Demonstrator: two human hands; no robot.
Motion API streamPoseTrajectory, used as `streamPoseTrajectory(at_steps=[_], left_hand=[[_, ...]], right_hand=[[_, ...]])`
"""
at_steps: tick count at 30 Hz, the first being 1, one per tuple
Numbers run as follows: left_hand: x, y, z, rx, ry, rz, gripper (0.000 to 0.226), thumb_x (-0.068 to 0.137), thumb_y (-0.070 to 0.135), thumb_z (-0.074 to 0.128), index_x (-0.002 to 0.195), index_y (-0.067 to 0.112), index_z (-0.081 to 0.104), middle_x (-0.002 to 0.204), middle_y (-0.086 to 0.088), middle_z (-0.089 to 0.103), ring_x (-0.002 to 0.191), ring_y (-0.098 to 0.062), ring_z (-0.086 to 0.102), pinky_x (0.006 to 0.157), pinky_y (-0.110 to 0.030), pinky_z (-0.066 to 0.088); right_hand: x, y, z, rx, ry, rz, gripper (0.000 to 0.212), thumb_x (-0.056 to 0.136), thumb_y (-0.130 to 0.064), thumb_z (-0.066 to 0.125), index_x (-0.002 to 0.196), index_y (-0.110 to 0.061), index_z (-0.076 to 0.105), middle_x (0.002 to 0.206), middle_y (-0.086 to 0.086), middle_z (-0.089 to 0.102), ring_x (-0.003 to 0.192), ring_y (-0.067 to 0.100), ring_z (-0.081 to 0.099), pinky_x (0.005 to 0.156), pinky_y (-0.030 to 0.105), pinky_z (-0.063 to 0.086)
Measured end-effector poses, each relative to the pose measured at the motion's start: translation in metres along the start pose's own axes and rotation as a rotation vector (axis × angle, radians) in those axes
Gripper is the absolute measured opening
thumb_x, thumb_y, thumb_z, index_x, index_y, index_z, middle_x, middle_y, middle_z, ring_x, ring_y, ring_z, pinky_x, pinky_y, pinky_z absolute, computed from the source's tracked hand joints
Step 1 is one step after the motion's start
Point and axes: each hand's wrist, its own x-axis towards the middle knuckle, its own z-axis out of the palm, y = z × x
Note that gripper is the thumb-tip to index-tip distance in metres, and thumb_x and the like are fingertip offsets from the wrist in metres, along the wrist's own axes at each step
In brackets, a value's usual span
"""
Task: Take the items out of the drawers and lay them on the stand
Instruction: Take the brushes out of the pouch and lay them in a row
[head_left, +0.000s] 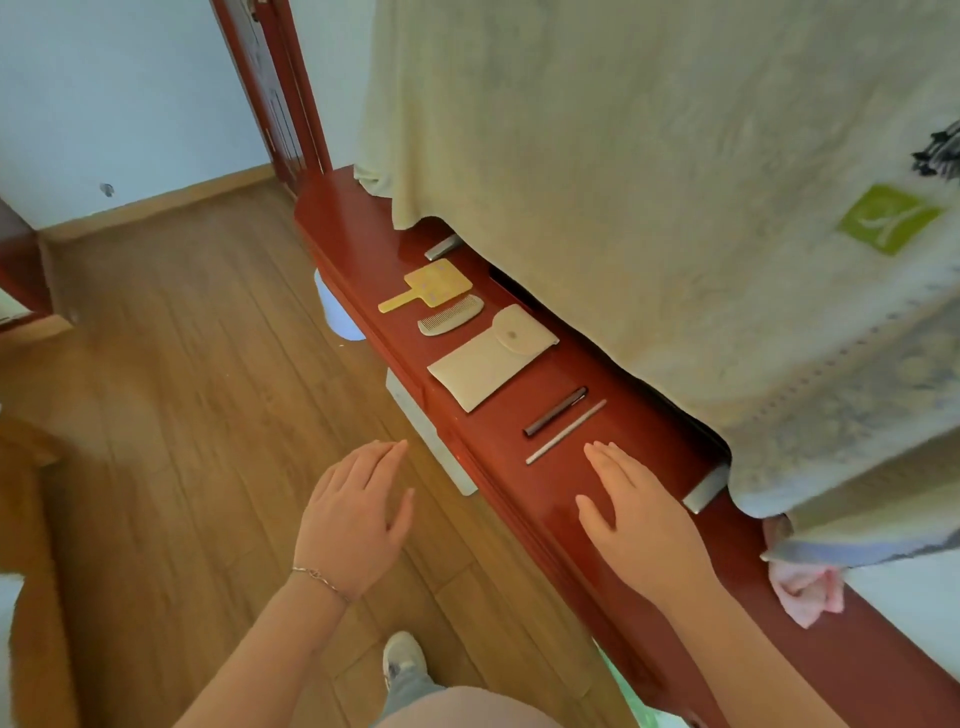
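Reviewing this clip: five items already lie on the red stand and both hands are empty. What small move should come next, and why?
Probably the left hand reaches down to the white drawer jutting out below the stand, to check it for more items. It hovers open beside that drawer, while the right hand lies flat and empty over the stand near the pale stick. The drawer's inside is not visible.

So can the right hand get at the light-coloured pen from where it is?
Probably yes. The right hand is open, fingers straight, its fingertips just short of the near end of the light-coloured pen on the red stand. Nothing lies between them; the dark pen lies beyond.
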Motion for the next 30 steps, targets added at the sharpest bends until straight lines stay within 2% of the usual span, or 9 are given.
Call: streamPoseTrajectory(at_steps=[8,11,16,23,30], left_hand=[[0.065,-0.057,0.001,-0.007,-0.04,0.151,0.048,0.083,0.038,0.039,0.118,0.013,0.06,0.11,-0.002,0.065,0.102,-0.022,0.063,0.087,-0.037,0.05],[0.083,-0.058,0.006,-0.022,-0.064,0.207,0.048,0.083,0.038,0.038,0.117,0.013,0.061,0.109,-0.002,0.066,0.102,-0.021,0.064,0.087,-0.037,0.05],[0.11,-0.047,0.026,-0.063,-0.136,0.283,0.048,0.084,0.038,0.038,0.118,0.013,0.061,0.11,-0.002,0.065,0.103,-0.02,0.063,0.088,-0.036,0.049],[0.151,-0.007,0.043,-0.063,-0.156,0.383,0.047,0.083,0.038,0.039,0.115,0.014,0.063,0.108,0.0,0.066,0.101,-0.018,0.063,0.087,-0.034,0.05],[0.183,0.027,0.056,-0.069,-0.207,0.482,0.046,0.081,0.039,0.04,0.113,0.016,0.064,0.107,0.002,0.066,0.099,-0.016,0.064,0.083,-0.029,0.051]], right_hand=[[0.05,-0.033,0.007,0.019,0.0,0.21,0.055,0.093,-0.034,0.049,0.144,-0.025,0.031,0.149,-0.006,0.033,0.138,0.007,0.026,0.095,0.009,0.015],[0.056,-0.037,0.011,0.04,-0.023,0.278,0.055,0.094,-0.034,0.048,0.144,-0.025,0.03,0.15,-0.007,0.032,0.139,0.007,0.025,0.099,0.011,0.018],[0.059,-0.034,0.012,0.089,-0.041,0.355,0.055,0.093,-0.036,0.048,0.145,-0.028,0.03,0.151,-0.011,0.03,0.139,0.004,0.023,0.105,0.02,0.027],[0.077,-0.009,0.007,0.11,-0.049,0.373,0.055,0.094,-0.036,0.046,0.145,-0.027,0.028,0.152,-0.008,0.029,0.139,0.006,0.023,0.103,0.014,0.02],[0.091,0.007,0.013,0.146,-0.128,0.391,0.056,0.096,-0.039,0.041,0.147,-0.03,0.021,0.154,-0.012,0.022,0.14,0.002,0.018,0.107,0.015,0.021]])
